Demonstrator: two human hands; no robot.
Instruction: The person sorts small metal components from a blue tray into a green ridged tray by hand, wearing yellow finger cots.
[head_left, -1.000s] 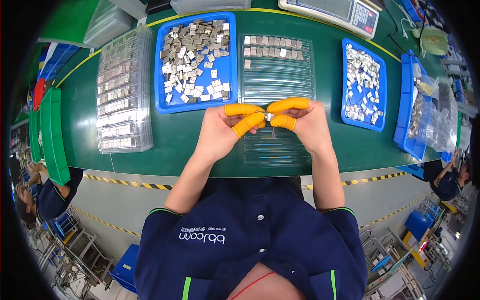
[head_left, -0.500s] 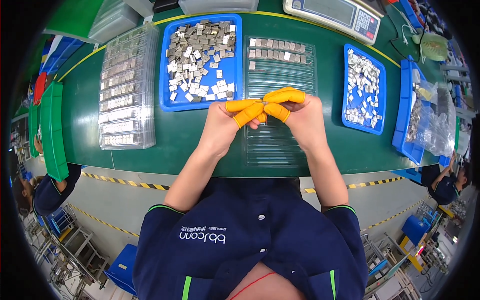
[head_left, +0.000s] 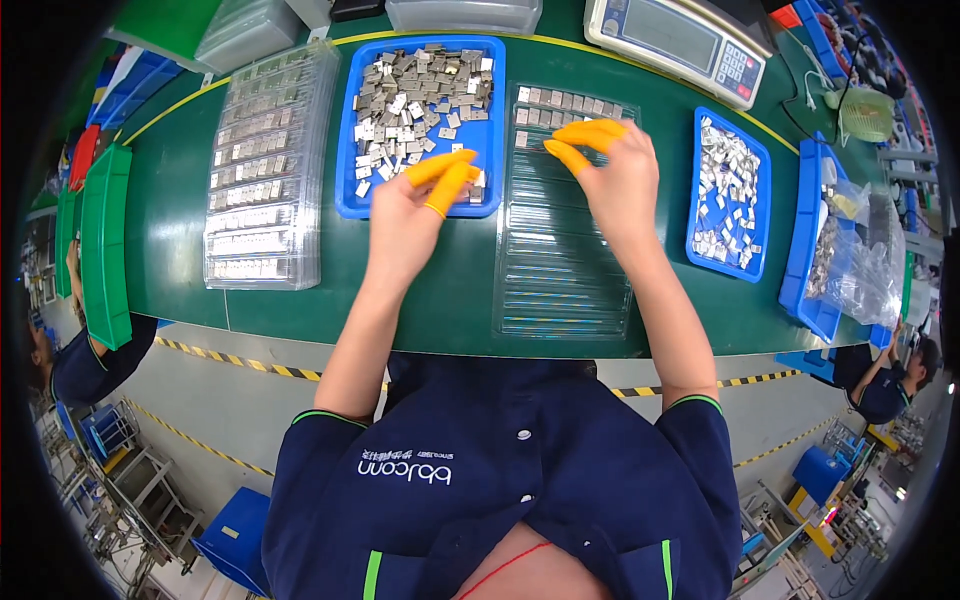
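Yellow finger covers sit on the thumb and fingers of both my hands. My left hand (head_left: pixel 405 215) is over the near right corner of a blue tray (head_left: pixel 343 150) heaped with small flat metal-and-white pieces (head_left: pixel 420 85). Its thumb and finger are slightly apart, with no piece visible between them. My right hand (head_left: pixel 615 180) is above a clear ribbed plastic tray (head_left: pixel 565 290), beside its upper rows. The thumb and fingertip there are pinched close together; anything between them is too small or hidden. Similar small pieces (head_left: pixel 560 100) line the far rows of this clear tray.
Filled clear trays (head_left: pixel 262 170) are stacked at left, near a green bin (head_left: pixel 105 250). At right lie a smaller blue tray (head_left: pixel 692 180) of white pieces and a blue bin (head_left: pixel 800 270) with plastic bags (head_left: pixel 868 250). A scale (head_left: pixel 680 45) stands behind. Other people sit at both sides.
My hands, which met over the clear tray, have separated. The left has moved to the blue tray, the right up to the clear tray's far rows.
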